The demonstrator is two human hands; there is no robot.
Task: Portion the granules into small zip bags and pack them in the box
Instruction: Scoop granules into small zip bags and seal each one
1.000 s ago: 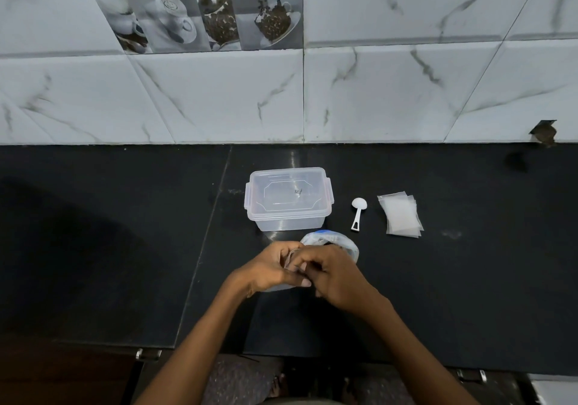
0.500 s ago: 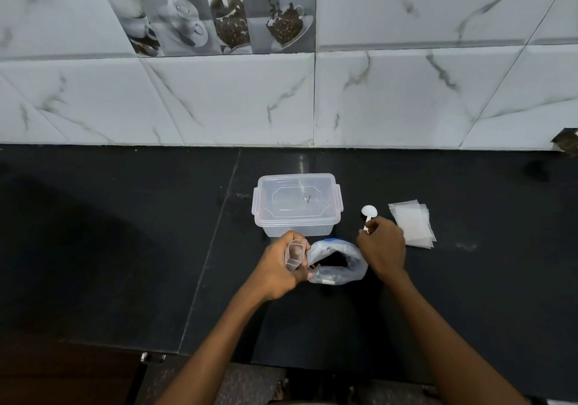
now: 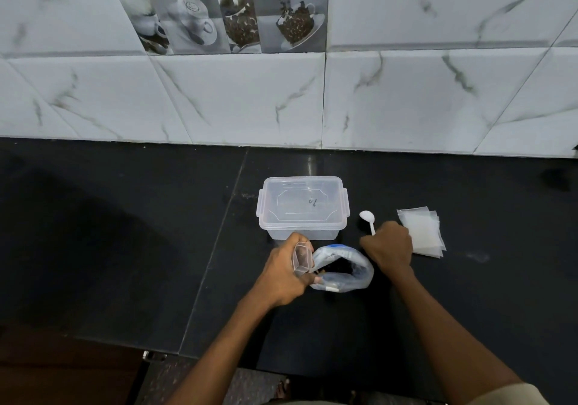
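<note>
Left hand: the left hand (image 3: 286, 271) is a little below the middle of the frame, fingers curled around a small zip bag (image 3: 302, 256), which it holds upright with the mouth open.
Small zip bag: clear and looks empty; it sits inside the left hand's grip, just left of the big bag and touching its rim.
Big bag: the big bag of granules (image 3: 342, 268) lies on the counter between the two hands, its mouth open upward; dark granules show inside. It is just right of the left hand and just below-left of the right hand.
Right hand: the right hand (image 3: 389, 243) is right of the middle, fingers closed around the handle of the white spoon (image 3: 367, 219).
White spoon: its bowl points to the upper left, above the right hand's knuckles; the lower part of the handle is hidden in the fist. I cannot tell if the spoon is lifted off the counter.
Box: the clear box (image 3: 302, 207) with its lid on stands in the middle of the frame, just above the left hand and the big bag, not touched by either hand.
Spare bags: a stack of empty zip bags (image 3: 423, 232) lies flat at the right, just beside the right hand, partly behind it.
Counter: the black counter (image 3: 125, 232) fills the lower half; the marble-pattern wall tiles (image 3: 250, 101) fill the upper half.
</note>
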